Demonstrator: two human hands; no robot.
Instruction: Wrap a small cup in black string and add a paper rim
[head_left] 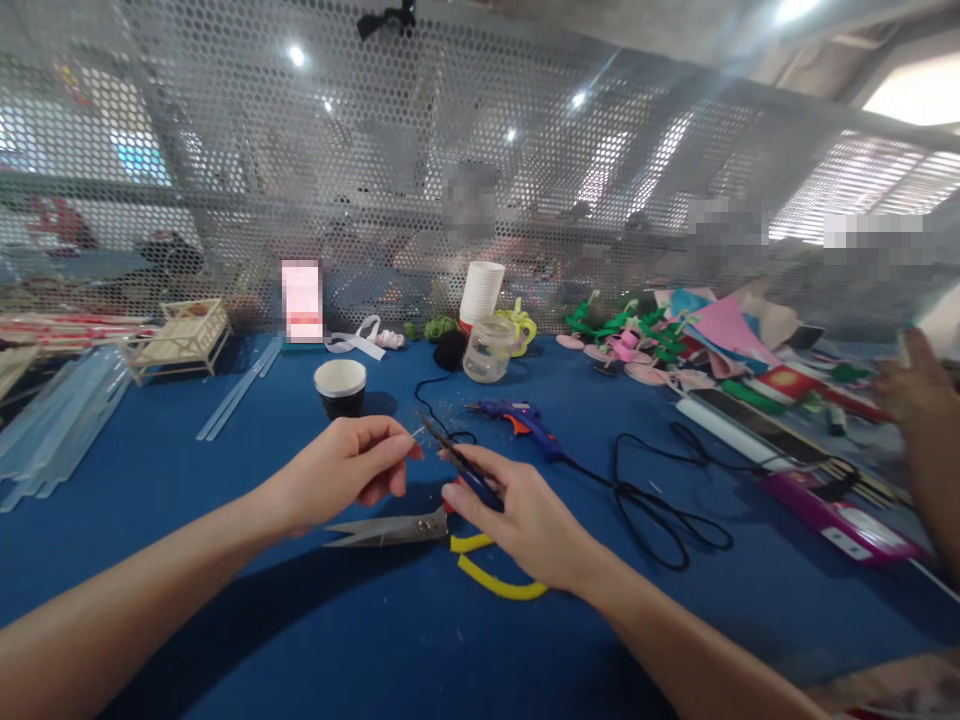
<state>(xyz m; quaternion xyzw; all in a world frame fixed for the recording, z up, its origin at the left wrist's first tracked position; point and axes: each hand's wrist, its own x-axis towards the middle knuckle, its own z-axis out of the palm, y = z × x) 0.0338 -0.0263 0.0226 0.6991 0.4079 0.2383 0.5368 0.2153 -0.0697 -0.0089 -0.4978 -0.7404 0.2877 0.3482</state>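
Note:
Fingertips of my left hand (367, 460) are pinched together on a small pale strand, too thin to name surely. My right hand (525, 510) is closed round a slim pair of snips with a dark blue handle (480, 482); its dark pointed tips are close to the strand. Below both hands lie large scissors (397, 530) with yellow handles, flat on the blue table, partly hidden by my right hand. Just behind my left hand stands a black paper cup (341, 388) with a white inside. A blue glue gun (517, 415) rests beyond my right hand.
Clear glue sticks (71, 420) and a small wooden stick bed (176, 340) lie left. Behind are stacked white cups (482, 290) and a clear jar (486, 350). Right are a black cord (652, 520), a purple power strip (840, 515) and another person's hand (919, 390). Perforated metal panel (375, 200) behind.

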